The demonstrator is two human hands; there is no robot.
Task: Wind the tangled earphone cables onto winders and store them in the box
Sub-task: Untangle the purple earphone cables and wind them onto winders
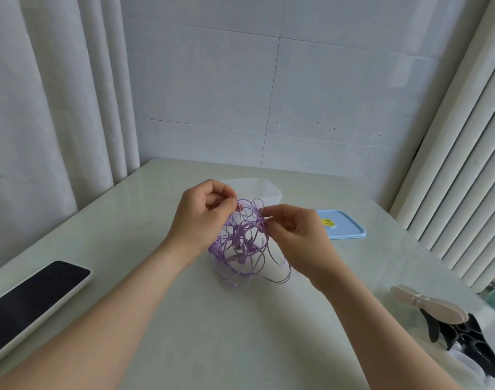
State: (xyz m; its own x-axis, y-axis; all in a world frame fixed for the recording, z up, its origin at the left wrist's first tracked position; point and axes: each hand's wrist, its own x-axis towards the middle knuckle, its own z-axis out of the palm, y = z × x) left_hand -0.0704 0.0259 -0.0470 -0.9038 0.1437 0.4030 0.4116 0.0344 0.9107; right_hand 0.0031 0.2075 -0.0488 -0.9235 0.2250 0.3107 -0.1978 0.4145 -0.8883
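Observation:
A tangle of purple earphone cable (245,249) hangs in loops over the middle of the table, its lower loops resting on the surface. My left hand (201,218) pinches strands at the top left of the tangle. On the other side, my right hand (297,235) pinches strands at its upper right edge. Behind the hands stands a clear plastic box (257,188), open and partly hidden by them. Its light blue lid (343,225) with a yellow sticker lies flat to the right. Beige and black winders (440,308) lie piled at the table's right front.
A dark-screened tablet in a white case (29,302) lies at the left front of the pale table (212,333). White curtains hang on the left, and a ribbed white radiator or blind stands on the right, close to the table edge.

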